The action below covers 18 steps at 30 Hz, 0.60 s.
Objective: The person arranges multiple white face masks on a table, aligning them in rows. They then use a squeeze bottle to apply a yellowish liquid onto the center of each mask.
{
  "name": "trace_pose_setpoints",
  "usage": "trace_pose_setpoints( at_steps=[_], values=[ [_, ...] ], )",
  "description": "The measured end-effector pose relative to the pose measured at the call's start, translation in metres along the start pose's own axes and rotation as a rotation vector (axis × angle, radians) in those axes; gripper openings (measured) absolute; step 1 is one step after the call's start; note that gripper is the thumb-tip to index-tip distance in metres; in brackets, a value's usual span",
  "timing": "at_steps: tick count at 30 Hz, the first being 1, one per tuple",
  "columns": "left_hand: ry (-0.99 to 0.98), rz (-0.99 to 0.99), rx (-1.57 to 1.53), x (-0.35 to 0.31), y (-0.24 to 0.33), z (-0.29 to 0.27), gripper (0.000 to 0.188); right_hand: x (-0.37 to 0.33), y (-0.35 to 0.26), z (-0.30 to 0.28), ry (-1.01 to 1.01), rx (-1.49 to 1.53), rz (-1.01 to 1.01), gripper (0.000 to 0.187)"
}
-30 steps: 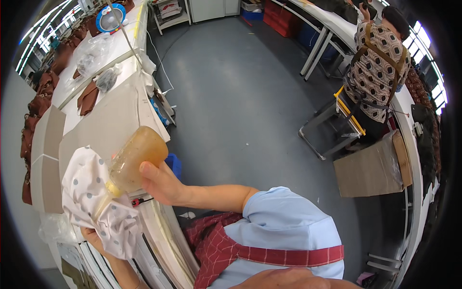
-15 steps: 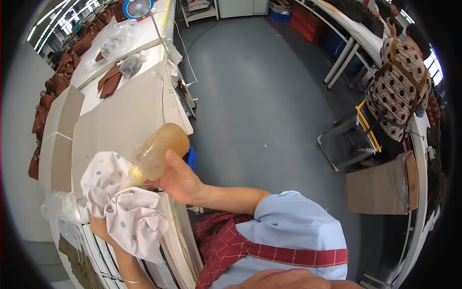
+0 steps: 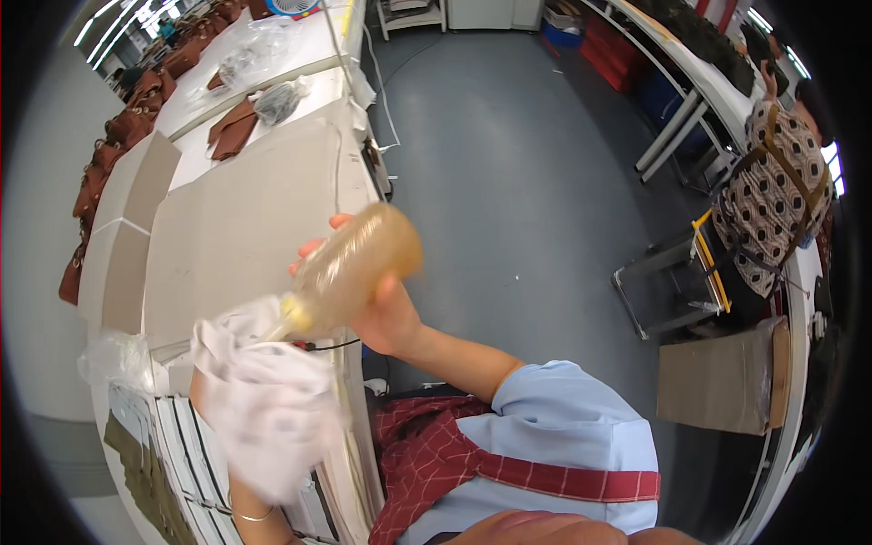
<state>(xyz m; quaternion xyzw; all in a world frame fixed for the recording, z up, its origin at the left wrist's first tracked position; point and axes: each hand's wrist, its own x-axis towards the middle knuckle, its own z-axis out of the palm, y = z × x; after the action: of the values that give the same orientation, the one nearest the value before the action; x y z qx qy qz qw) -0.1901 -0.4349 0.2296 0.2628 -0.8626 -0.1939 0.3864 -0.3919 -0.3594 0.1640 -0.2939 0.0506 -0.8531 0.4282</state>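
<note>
In my right hand (image 3: 392,318) is a clear squeeze bottle (image 3: 363,254) of amber liquid, tipped so its yellow cap and thin nozzle (image 3: 295,313) point down and left. My fingers wrap round the bottle's body. A pale cloth with grey dots (image 3: 272,409), blurred by motion, drapes over my left hand (image 3: 197,395) and holds most of it from sight. The nozzle's tip meets the upper part of the cloth; whether it touches, I cannot tell. A thin bracelet (image 3: 254,515) rings my left wrist.
Beneath my hands stands a bench with a large cardboard sheet (image 3: 245,218) on it. Brown leather pieces (image 3: 234,127), a crumpled plastic bag (image 3: 118,363) and a folded cardboard piece (image 3: 136,236) lie around. To the right, a person (image 3: 772,191) sits by a stool (image 3: 672,282) and a carton (image 3: 713,381).
Bottle and cloth have both shifted to the right, and the bottle also upward. More of my right fingers show behind the bottle. The whole view has turned slightly.
</note>
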Motion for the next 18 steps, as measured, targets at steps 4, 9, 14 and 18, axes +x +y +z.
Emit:
trace_pose_setpoints(
  at_steps=[4,9,14,18],
  values=[
    [0.005,0.638,0.404,0.023,0.02,-0.002,0.031,0.009,0.006,-0.033,0.032,0.581,0.394,0.073],
    [-0.006,-0.421,-0.363,-0.02,-0.025,-0.008,0.03,0.01,0.002,0.002,0.021,-0.111,0.146,0.085],
    [0.156,-0.912,-0.851,-0.012,-0.003,-0.02,0.024,0.017,0.013,0.001,-0.246,-0.321,-0.084,0.102],
    [0.136,-0.483,-0.371,-0.05,-0.044,-0.05,0.03,0.015,0.029,0.008,-0.228,-0.172,-0.004,0.099]
  ],
)
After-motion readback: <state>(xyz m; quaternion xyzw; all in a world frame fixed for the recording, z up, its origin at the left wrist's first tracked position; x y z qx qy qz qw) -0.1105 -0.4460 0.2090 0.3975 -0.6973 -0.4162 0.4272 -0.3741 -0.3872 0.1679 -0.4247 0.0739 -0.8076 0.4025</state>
